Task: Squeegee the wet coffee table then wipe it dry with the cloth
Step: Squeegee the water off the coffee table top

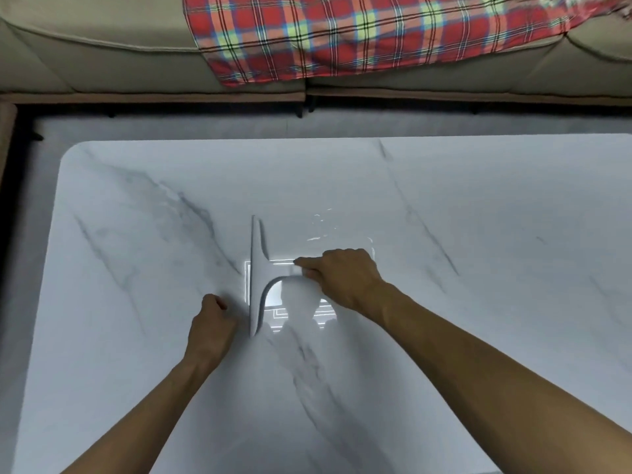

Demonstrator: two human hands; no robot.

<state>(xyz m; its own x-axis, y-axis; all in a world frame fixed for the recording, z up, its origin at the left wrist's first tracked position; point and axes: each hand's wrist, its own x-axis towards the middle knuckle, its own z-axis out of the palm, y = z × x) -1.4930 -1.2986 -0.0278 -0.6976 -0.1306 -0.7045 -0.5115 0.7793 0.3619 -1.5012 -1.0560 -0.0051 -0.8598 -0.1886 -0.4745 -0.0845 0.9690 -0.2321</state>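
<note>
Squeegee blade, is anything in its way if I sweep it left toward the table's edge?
Yes: your left hand sits just left of the near end of the squeegee blade. Beyond it, nothing visible lies on the coffee table up to its left edge.

Coffee table (136, 234): top white with a marble pattern. Grey veins run diagonally across it, darkest at centre left and near the front. A bright white reflection (278, 314) of nested rectangular lines shows at mid-table.

Water droplets (319, 234): clear, glinting white against the top.

Squeegee (257, 278): plain white to pale grey, unpatterned, close in tone to the table.

Sofa (102, 63): cushions plain beige. Base trim (154, 96): brown.

Plaid cloth (342, 35): red ground crossed by pale pink-white bands, with yellow-green squares where the bands meet and thin black lines throughout.

Floor (171, 126): plain grey, darker in shadow under the sofa.
</note>
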